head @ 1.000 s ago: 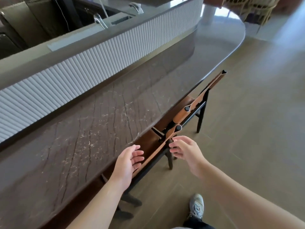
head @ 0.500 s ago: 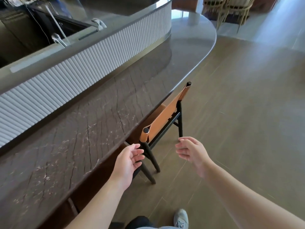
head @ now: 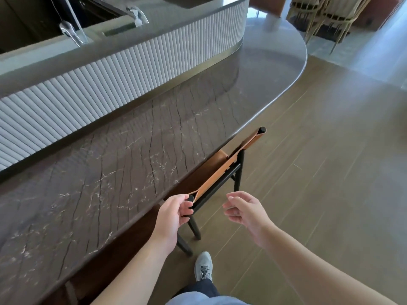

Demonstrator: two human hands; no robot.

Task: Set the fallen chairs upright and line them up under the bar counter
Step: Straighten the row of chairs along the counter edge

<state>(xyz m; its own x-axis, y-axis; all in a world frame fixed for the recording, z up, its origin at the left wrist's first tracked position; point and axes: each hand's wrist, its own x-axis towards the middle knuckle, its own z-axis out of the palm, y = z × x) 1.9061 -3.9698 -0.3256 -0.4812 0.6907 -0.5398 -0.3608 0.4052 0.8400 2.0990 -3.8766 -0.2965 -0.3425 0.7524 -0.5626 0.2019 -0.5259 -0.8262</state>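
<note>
Item: black-framed chair with tan leather back sling [head: 222,175], upright, seat tucked under the overhanging edge of the dark veined marble bar counter [head: 114,164]; its back stood just outside that edge, about parallel to it.

Change from half a second earlier: the left hand [head: 170,213], then hovering clear of the chair, had closed in; its fingers now curled round the near back post at the sling's near corner. The right hand [head: 245,211], held beside the chair before as now, remained apart from the frame, fingers loosely bent and holding nothing. The chair showed farther along the counter in view than before; the camera had also shifted, so whether the chair itself moved could not be told.

Edges and room: counter edge ran from near left to far right, curving round at the far end. Right of the chair lay open brown plank floor [head: 319,172], unobstructed as far as the pale woven chairs [head: 326,16] at far right. One grey trainer [head: 203,268] stood on the floor just near of the chair's near legs.

Containers: behind the white ribbed counter upstand [head: 132,64], a recessed sink [head: 119,30] with two chrome taps [head: 137,15]; contents not discernible.
</note>
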